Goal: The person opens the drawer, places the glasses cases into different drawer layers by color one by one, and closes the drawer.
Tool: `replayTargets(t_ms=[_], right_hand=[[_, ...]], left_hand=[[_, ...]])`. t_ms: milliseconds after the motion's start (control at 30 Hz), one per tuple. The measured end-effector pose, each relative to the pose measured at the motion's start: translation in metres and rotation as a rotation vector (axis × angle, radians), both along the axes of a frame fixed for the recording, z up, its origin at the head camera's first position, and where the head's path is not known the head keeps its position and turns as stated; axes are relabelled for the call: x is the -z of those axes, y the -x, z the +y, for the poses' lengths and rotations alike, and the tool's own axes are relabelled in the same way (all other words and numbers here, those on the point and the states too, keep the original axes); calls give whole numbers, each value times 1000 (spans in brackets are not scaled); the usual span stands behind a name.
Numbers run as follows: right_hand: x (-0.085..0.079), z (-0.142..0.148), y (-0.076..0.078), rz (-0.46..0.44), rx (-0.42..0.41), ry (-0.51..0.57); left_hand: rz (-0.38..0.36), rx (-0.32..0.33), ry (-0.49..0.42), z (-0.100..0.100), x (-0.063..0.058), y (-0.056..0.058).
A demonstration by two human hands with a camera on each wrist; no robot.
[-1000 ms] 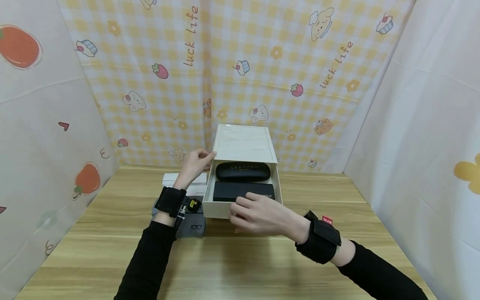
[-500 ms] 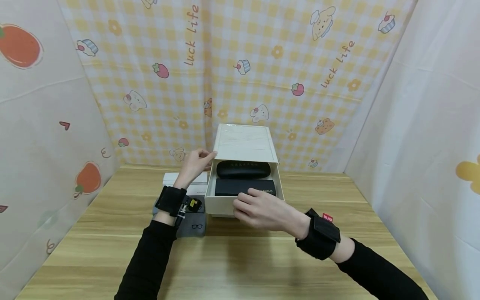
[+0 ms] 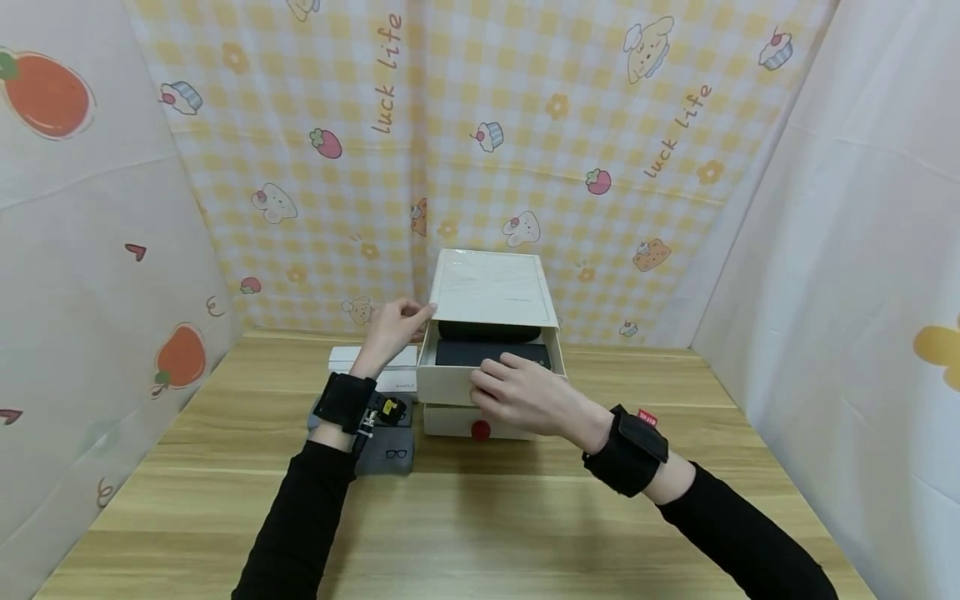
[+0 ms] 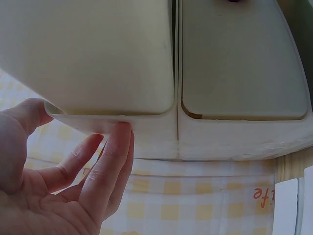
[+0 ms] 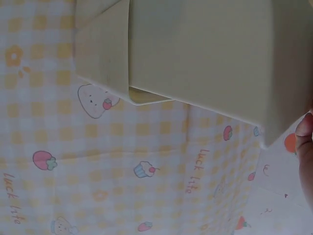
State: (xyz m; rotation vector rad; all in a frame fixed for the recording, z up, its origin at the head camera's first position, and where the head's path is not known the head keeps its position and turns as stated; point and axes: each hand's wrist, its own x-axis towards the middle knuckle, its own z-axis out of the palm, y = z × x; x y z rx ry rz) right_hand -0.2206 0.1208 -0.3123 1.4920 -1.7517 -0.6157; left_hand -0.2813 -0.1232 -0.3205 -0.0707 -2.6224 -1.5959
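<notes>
A small white cabinet (image 3: 491,287) with two stacked drawers stands on the table. Its upper drawer (image 3: 442,385) is partly out and holds a dark box (image 3: 457,353) in front of a black glasses case (image 3: 487,332), mostly under the cabinet top. My right hand (image 3: 525,396) has its fingers curled at this drawer's front; what lies under the fingertips is hidden. My left hand (image 4: 78,176) grips the cabinet's upper corner, thumb on top and fingertips on the side wall. Below, the lower drawer (image 3: 450,421) is closed and shows a red knob (image 3: 481,430).
Left of the cabinet lie white boxes (image 3: 397,382) and a grey glasses case (image 3: 386,450) with a glasses print, partly behind my left wrist. A patterned curtain (image 3: 337,208) hangs close behind. The wooden table (image 3: 600,533) extends toward me.
My right hand has moved away from me with the upper drawer, which slides further into the cabinet. The lower drawer's red knob has come into sight. My left hand stays at the corner.
</notes>
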Motion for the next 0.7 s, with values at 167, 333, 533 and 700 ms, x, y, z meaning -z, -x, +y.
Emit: replayTargets(t_ms=[167,333,533,700], right_hand=[[3,1,11,1,11,29],[6,1,22,1,25,64],[7,-1,36,-16,53,93],[9,-2,47,-22,87,103]], left_hand=[[-3,8,-13,0,0,0],[7,5,-17,1,0,1],[-2,5,-26,0,0,1],[-11,11,-52,1,0,1]])
